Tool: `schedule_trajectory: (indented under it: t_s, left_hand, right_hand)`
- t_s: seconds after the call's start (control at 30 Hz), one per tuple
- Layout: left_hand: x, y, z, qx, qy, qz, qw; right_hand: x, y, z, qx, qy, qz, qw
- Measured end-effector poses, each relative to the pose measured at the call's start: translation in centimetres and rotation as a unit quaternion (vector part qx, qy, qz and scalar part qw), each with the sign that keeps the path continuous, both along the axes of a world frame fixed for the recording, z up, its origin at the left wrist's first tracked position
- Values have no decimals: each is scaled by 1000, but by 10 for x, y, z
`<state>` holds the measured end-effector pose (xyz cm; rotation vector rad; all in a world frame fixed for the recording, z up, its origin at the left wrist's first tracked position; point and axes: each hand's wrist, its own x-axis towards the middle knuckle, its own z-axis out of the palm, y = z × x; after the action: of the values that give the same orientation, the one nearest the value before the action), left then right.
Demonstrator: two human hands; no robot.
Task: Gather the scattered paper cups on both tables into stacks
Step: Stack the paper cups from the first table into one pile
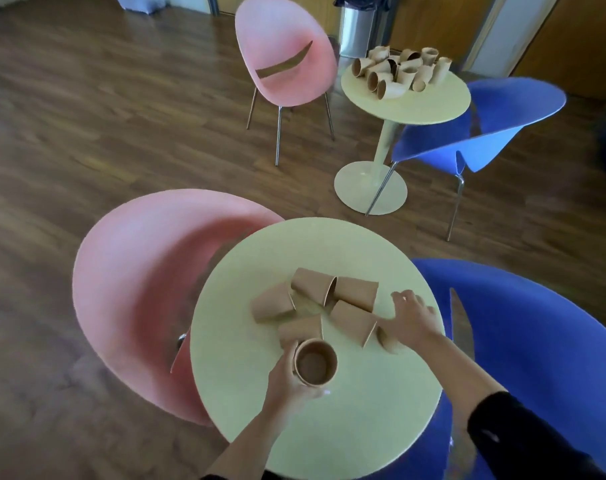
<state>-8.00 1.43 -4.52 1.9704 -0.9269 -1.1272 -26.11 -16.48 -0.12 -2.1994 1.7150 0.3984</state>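
Left hand (287, 379) grips upright cup (315, 362); right hand (410, 318) seemingly covers another.

Wood-plank floor (86, 133), pink chairs (284, 60), blue chairs (485, 133), steel bin (356, 29)

Brown paper cups (355, 293) lie tipped on near table; more heaped on far table (433, 102).

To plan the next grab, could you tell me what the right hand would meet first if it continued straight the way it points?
Probably the cup lying just beyond the right hand's fingertips; depth is unclear.
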Motion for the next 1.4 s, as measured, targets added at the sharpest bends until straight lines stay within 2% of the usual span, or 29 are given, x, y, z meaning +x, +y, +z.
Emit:
schedule_trajectory:
  t_s: [0.13, 0.3, 0.6, 0.9, 1.0, 1.1, 1.2, 1.3, 1.4]
  left_hand:
    - [-16, -4, 6, 11, 5, 33, 999]
    - [-25, -5, 9, 14, 13, 58, 998]
    - [-24, -3, 0, 11, 12, 54, 998]
    - [-19, -3, 7, 11, 10, 25, 1000]
    - [-16, -1, 10, 6, 9, 15, 1000]
    - [-11, 3, 9, 6, 14, 12, 1000]
    - [-7, 5, 5, 15, 15, 13, 1000]
    - [-2, 8, 3, 13, 6, 6, 1000]
    - [2, 11, 3, 14, -1, 4, 1000]
  right_hand:
    - [1, -13, -8, 67, 109, 63, 990]
    - [1, -9, -18, 95, 174, 100, 975]
    - [-4, -1, -28, 51, 171, 110, 978]
    - [-14, -6, -1, 19, 150, 40, 988]
    - [-21, -8, 20, 0, 100, -17, 995]
    - [-18, 3, 49, -68, 22, -68, 995]
    - [-6, 24, 71, -113, -116, -111, 980]
    - [11, 50, 83, -29, -328, -171, 929]
    - [29, 75, 81, 49, -432, -164, 885]
